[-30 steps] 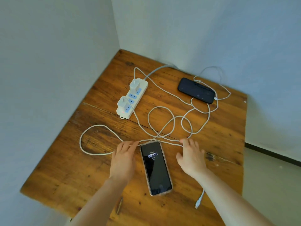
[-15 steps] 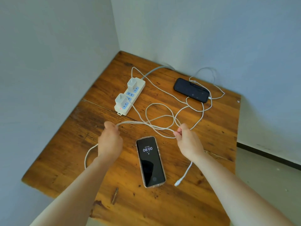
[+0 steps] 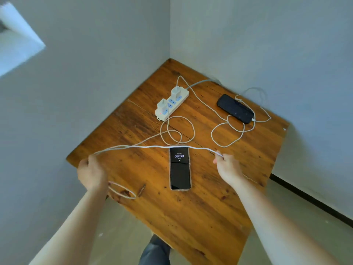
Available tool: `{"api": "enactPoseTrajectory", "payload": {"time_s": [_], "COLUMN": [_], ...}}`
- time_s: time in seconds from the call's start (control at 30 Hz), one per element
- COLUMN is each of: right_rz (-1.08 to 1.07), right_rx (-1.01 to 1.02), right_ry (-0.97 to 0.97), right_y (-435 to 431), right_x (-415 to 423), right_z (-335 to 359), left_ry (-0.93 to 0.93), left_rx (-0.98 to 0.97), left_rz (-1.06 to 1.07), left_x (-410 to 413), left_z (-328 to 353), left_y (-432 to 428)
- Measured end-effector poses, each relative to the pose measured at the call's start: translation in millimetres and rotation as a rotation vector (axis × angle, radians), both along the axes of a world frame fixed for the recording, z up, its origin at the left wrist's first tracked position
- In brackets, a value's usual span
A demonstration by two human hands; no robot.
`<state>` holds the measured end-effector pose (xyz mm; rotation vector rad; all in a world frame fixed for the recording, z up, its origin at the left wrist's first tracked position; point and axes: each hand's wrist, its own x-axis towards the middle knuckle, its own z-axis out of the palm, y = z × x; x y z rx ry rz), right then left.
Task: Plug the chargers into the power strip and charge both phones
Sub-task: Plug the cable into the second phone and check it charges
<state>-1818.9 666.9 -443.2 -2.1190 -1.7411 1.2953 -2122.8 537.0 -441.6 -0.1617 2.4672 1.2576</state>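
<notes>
- Right now the left hand (image 3: 92, 172) is closed around a white charging cable (image 3: 152, 146), its grip holding the strand at the left edge of the tabletop (image 3: 200, 217), with a slack loop of the same cable hanging just below the wrist.
- Opposite it, the right hand (image 3: 228, 168) pinches the other end of that strand between its fingertips (image 3: 218, 156), a narrow grip; whether the connector itself sits inside the pinch is too small to tell.
- Between the two grips the cable stretches in a nearly straight raised line, passing just over the top edge of the near phone (image 3: 180, 167).
- That phone lies flat, face up, midway between the hands and slightly nearer the body than the stretched strand; its screen reads 08:00, and no cable is plugged into it.
- Beyond the left grip, further across the tabletop, sits the white power strip (image 3: 172, 105) with two white charger bricks standing in it, one at each end.
- From the nearer charger (image 3: 162, 104) the cable curls in loops on the wood before rising to the left grip.
- Well beyond the right grip, close to the wall, a second phone (image 3: 236, 109) lies dark, face up, with another white cable (image 3: 229, 131) meeting its right end and coiling across the wood back to the far charger (image 3: 175, 92).
- Down below the tabletop's near edge a dark trouser leg (image 3: 155, 251) shows above the floor.
</notes>
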Motion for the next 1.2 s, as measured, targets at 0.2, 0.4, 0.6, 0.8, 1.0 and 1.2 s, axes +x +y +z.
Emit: {"api": "enactPoseTrajectory", "payload": {"time_s": [0.2, 0.4, 0.6, 0.8, 1.0, 1.2], "right_rz": [-0.164, -0.228, -0.077, -0.260, -0.461, -0.517], "right_rx": [-0.311, -0.383, -0.427, -0.492, -0.470, -0.180], "right_ry": [0.218, 0.322, 0.401, 0.486, 0.557, 0.316], "right_y": [-12.2, 9.2, 14.6, 8.3, 15.6, 28.9], "right_x": [32.7, 81.5, 69.0, 47.2, 62.2, 72.8], "right_z": [1.2, 15.9, 23.3, 10.4, 5.9, 1.0], "left_ry": [-0.469, -0.326, 0.295, -0.015, 0.041, 0.180], "left_rx": [1.113, 0.939, -0.267, -0.733, -0.597, -0.582], "left_rz": [0.425, 0.281, -0.307, -0.608, -0.840, -1.450], "left_x": [59.0, 107.4, 129.5, 134.4, 159.3, 194.7], "left_z": [36.9, 71.9, 80.5, 59.4, 16.0, -26.7], "left_y": [-7.5, -18.1, -53.2, -72.5, -29.2, 8.6]}}
